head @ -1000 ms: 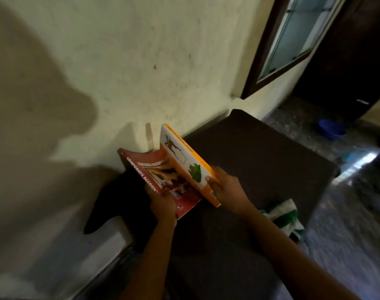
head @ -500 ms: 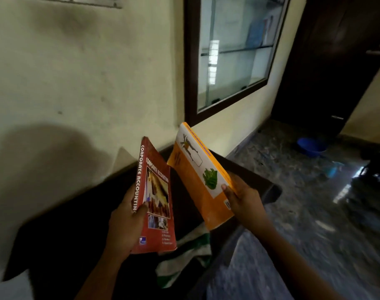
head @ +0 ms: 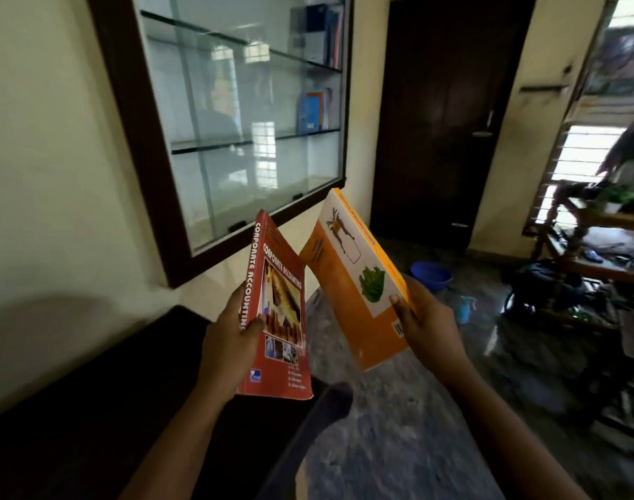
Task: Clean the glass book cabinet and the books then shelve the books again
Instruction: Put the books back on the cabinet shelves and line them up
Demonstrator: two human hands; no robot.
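While each of the hands carried a book, the step in hand looked like reshelving rather than wiping. The left hand (head: 232, 341), at lower centre of the frame, gripped the red accounting book (head: 281, 319) by its spine, thumb curled over the front cover. The right hand (head: 427, 323) held the orange book (head: 348, 294) at its lower right edge, thumb on the cover and the other fingers hidden behind it. Both books stood tilted, tops leaning toward each other, apart, above the dark surface (head: 74, 409) at lower left.

The glass book cabinet (head: 135, 131) filled the upper left and centre of the frame, well above the books. A few blue books (head: 313, 110) already stood at the right end of its upper shelves.

The next move probably called for raising the books to a shelf and standing them upright. Whether the glass front was slid open could not be told from here — if it was closed, one hand would first have to be freed.
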